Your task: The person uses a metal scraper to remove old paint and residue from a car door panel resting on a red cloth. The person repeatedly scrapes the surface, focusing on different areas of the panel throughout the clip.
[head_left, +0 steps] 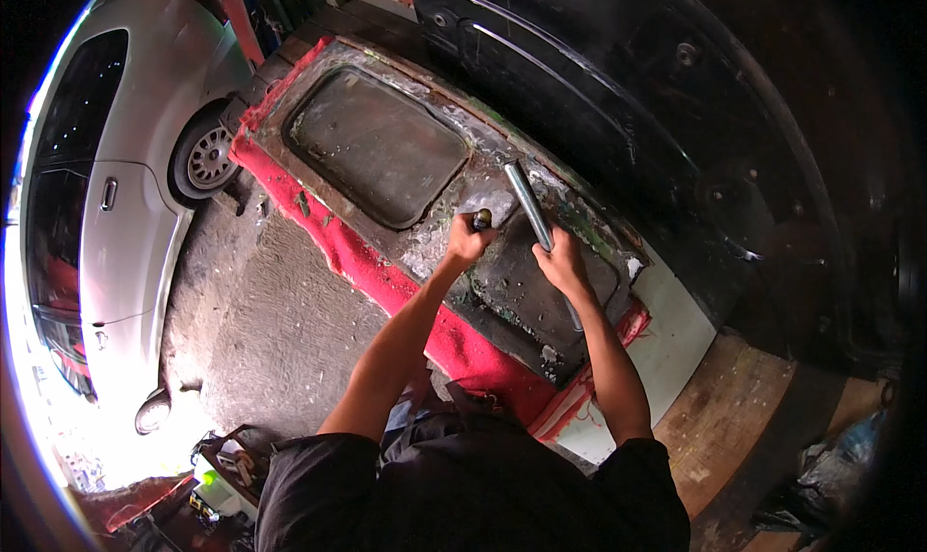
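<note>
1. Garage on my feed, from the left: a silver car [145, 137] parked on rough concrete floor [270, 311].
2. Next, red cloth [372, 272] pokes out along the near edge of a beat-up panel [444, 117], whose long axis runs from far left to near right. Its bigger recess [377, 146] sits toward the left end.
3. Left hand [469, 241] is curled around a dark tool [482, 220], about mid-panel, just right of that recess. Round end faces my camera, so I can't tell its length.
4. Right hand [562, 262] is wrapped around a silvery bar [527, 199] over the smaller recess [541, 286]. Bar slants a bit off the panel's long axis, tip toward the far edge, up and right of the left fist. Tool and bar are apart; can't tell if the bar touches the panel.
5. Far right: big black vehicle body [618, 127] beyond the far edge.
</note>
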Demonstrator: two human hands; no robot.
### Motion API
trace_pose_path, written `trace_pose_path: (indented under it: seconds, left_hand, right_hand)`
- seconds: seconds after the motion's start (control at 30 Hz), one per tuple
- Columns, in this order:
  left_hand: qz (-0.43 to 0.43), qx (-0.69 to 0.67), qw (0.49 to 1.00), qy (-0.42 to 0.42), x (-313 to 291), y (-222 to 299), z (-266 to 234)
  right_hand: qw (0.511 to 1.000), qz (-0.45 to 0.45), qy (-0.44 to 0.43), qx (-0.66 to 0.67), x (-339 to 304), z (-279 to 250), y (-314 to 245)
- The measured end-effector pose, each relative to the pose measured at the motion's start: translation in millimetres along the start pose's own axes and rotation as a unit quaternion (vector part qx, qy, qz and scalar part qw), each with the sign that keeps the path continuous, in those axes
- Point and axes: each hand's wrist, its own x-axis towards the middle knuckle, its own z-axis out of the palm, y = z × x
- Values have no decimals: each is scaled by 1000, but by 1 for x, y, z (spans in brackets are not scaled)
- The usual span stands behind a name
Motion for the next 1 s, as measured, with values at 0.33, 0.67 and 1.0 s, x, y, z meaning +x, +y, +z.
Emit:
trace_pose_path:
  seconds: [0.33, 0.67, 1.0]
  left_hand:
    - [47, -34, 996, -71, -5, 4, 2]
    - [8, -23, 996, -90, -1, -4, -4]
    - [-46, -57, 996, -48, -4, 6, 0]
  right_hand:
    - [997, -57, -43, -30, -13, 7, 7]
    - [995, 43, 75, 38, 2, -15, -2]
    - [998, -8, 48, 50, -7, 5, 8]
